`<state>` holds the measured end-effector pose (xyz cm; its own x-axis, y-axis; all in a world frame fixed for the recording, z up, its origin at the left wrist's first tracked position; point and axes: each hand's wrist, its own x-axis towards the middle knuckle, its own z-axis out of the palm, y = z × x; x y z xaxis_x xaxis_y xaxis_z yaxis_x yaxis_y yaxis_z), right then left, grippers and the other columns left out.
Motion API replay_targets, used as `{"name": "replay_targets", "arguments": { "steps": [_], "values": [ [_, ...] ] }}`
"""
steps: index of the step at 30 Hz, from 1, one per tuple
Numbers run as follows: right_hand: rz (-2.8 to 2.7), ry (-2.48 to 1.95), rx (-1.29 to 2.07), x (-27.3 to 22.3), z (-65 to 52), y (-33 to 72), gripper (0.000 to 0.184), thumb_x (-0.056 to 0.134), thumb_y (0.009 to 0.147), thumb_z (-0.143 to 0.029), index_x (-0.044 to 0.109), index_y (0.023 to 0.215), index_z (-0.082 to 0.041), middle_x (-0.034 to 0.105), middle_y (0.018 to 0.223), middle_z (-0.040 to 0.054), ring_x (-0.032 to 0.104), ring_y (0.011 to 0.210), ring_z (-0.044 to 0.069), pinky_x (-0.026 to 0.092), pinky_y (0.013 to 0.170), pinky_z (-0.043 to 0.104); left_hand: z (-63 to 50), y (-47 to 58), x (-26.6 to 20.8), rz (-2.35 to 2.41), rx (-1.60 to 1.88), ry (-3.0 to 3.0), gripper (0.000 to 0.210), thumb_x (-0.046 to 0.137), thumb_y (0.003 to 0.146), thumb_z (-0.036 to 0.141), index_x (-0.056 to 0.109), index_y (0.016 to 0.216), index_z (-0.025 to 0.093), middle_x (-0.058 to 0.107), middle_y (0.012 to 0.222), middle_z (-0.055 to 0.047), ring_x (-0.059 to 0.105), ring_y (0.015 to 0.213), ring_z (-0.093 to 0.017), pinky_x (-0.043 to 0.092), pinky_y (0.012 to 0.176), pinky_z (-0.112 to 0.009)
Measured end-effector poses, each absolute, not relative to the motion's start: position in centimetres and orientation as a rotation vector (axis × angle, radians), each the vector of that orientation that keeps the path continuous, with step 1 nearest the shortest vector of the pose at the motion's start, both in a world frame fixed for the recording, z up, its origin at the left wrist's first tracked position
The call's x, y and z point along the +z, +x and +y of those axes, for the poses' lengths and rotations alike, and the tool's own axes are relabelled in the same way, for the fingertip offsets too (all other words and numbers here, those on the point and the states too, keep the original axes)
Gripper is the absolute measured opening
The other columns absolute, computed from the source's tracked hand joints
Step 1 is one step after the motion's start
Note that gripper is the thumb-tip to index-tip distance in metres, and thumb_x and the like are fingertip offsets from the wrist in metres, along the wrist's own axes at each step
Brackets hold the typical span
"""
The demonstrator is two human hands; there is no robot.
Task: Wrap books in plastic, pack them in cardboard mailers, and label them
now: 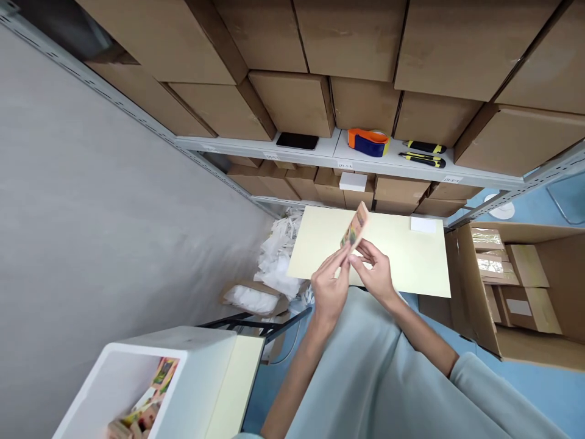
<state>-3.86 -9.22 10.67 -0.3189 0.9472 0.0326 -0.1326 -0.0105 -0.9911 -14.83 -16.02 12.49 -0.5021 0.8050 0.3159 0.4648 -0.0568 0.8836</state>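
A small, flat, pinkish packet with a colourful print (356,224) is held up on edge above a cream tabletop (402,265). My left hand (329,288) is closed around its lower end. At the packet's near right edge, my right hand (377,272) pinches with thumb and fingers; its exact contact is partly hidden. On the tabletop's far right lies a white paper or card (423,224). More packets with similar printing (158,387) lie inside a white foam box (183,344) at the lower left.
Brown cartons (292,100) fill the shelves ahead. On the shelf edge lie a phone (297,141), an orange-and-blue tape dispenser (368,142) and two utility knives (423,160). An open carton (567,356) with smaller boxes stands right; white paper scraps (278,256) lie left.
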Motion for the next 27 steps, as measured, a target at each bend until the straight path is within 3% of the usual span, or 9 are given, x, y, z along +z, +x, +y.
{"name": "replay_targets", "arguments": {
  "steps": [2,4,7,9,12,16,27],
  "values": [
    [-1.313,-0.944,1.47,11.0,-9.3,-3.8,0.046,0.081,0.095,-0.064,0.079,0.115,-0.022,0.085,0.11,0.0089,0.082,0.098,0.024,0.069,0.087,0.035,-15.9,-14.4,12.8,1.822,1.524,1.592,0.03,0.064,0.11,0.031,0.083,0.134,0.028,0.082,0.137,-0.009,0.078,0.131,-0.026,0.062,0.118,-0.048],
    [-1.299,-0.961,1.455,11.3,-8.7,-3.4,0.045,0.074,0.099,-0.067,0.076,0.103,-0.022,0.079,0.088,0.0038,0.074,0.077,0.019,0.065,0.074,0.03,-15.7,-14.7,13.0,1.825,1.512,1.621,0.031,0.067,0.109,0.032,0.081,0.136,0.027,0.08,0.142,-0.011,0.074,0.135,-0.026,0.06,0.119,-0.049],
    [-1.331,-0.94,1.486,11.9,-7.4,-2.1,0.049,0.071,0.1,-0.071,0.071,0.094,-0.023,0.067,0.076,-0.0008,0.059,0.066,0.015,0.054,0.059,0.025,-15.4,-16.5,12.9,1.949,1.563,1.326,0.038,0.072,0.105,0.046,0.081,0.134,0.024,0.079,0.141,-0.014,0.074,0.132,-0.029,0.064,0.106,-0.045],
    [-1.359,-0.922,1.517,12.4,-6.7,-1.3,0.051,0.072,0.098,-0.073,0.067,0.088,-0.024,0.06,0.073,-0.0026,0.052,0.064,0.013,0.048,0.057,0.024,-15.3,-17.9,13.0,1.891,1.527,1.076,0.046,0.075,0.1,0.06,0.084,0.122,0.021,0.082,0.13,-0.015,0.077,0.118,-0.029,0.064,0.094,-0.04],
    [-1.408,-0.918,1.542,13.2,-6.2,-0.5,0.054,0.072,0.096,-0.076,0.065,0.084,-0.025,0.053,0.069,-0.004,0.045,0.061,0.013,0.042,0.055,0.025,-15.1,-19.3,13.2,1.667,1.435,0.828,0.057,0.084,0.086,0.072,0.086,0.103,0.018,0.085,0.111,-0.013,0.078,0.101,-0.026,0.062,0.089,-0.035],
    [-1.451,-0.921,1.564,13.6,-5.8,0.0,0.055,0.071,0.094,-0.08,0.072,0.097,-0.025,0.062,0.077,-0.0015,0.049,0.065,0.015,0.044,0.059,0.027,-14.9,-19.1,13.5,1.567,1.424,0.663,0.064,0.097,0.069,0.071,0.086,0.101,0.017,0.085,0.109,-0.012,0.076,0.095,-0.025,0.061,0.087,-0.034],
    [-1.477,-0.94,1.583,12.9,-5.0,0.9,0.057,0.071,0.095,-0.079,0.077,0.109,-0.025,0.065,0.079,-0.0017,0.054,0.066,0.014,0.048,0.06,0.025,-13.8,-17.8,13.9,1.564,1.41,0.724,0.051,0.096,0.072,0.061,0.084,0.095,0.017,0.082,0.093,-0.008,0.076,0.093,-0.026,0.063,0.089,-0.035]
  ]
}}
